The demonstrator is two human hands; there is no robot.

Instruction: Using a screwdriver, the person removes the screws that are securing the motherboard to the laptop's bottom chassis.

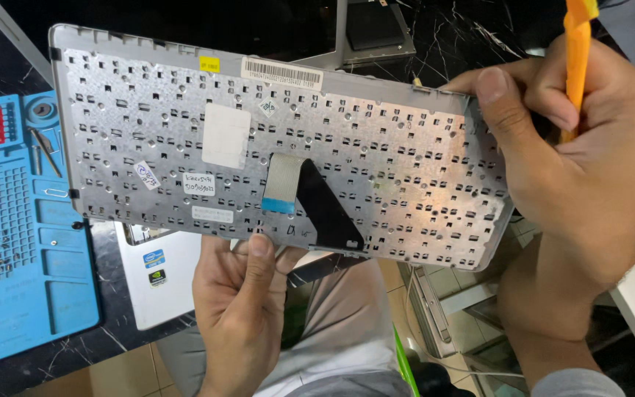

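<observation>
Keyboard point(281, 147), flipped so its perforated metal back with stickers and a flat ribbon cable point(282, 180) faces up, is held in the air over the worktop's front edge. Left hand point(240, 309) pinches its lower edge, thumb on top beside the cable's black tab; right hand point(575, 162) grips the right end, thumb on the upper corner, fingers also closed around an orange pry tool point(576, 51). Blue mat point(16, 250) with tweezers point(45, 151) lies at the worktop's left edge, white laptop point(159, 276) beneath the keyboard.

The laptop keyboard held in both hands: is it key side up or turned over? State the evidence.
Turned over. The keyboard shows its perforated metal backplate, stickers and flat ribbon cable; no keys are visible.
</observation>
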